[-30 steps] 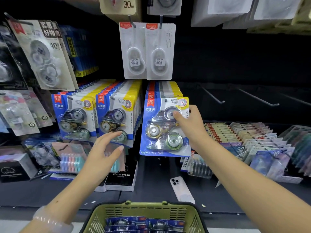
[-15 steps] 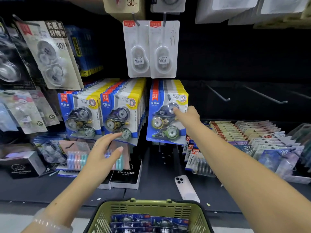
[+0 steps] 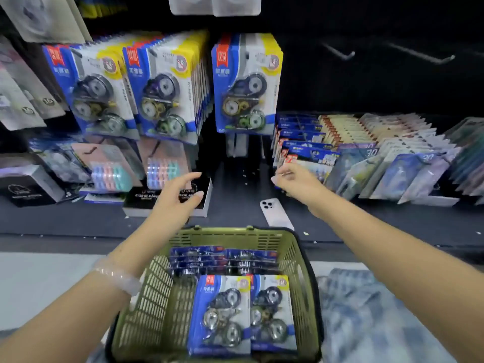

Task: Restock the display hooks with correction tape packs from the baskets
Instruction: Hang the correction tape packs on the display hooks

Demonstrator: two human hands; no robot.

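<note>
The correction tape packs (image 3: 243,313) that remain to be hung lie in the green basket (image 3: 146,305) at the bottom of the view: two lie flat and face up at the near end, side by side, and more stand stacked on edge in two rows against the far wall, probably so that each card can be lifted out by its top edge. Above them on the display, three hooks carry the same blue and yellow cards; the right-hand stack (image 3: 246,85) looks thinner than the two to its left, so it seems the one being filled. To its right two bare hooks (image 3: 421,52) stick out from the dark back panel with nothing on them. Both hands hang in the air between the display and the basket and hold nothing. The left hand (image 3: 178,197), with a pale bead bracelet at its wrist, has its fingers spread and loosely bent above the far rim. The right hand (image 3: 296,182) has its fingers relaxed and slightly curled, palm down, clear of the hung cards. I judge both are placed to reach down for the next card. A white phone (image 3: 275,213) lies face down on the dark shelf just beyond the basket, between the two forearms, out of the way.
</note>
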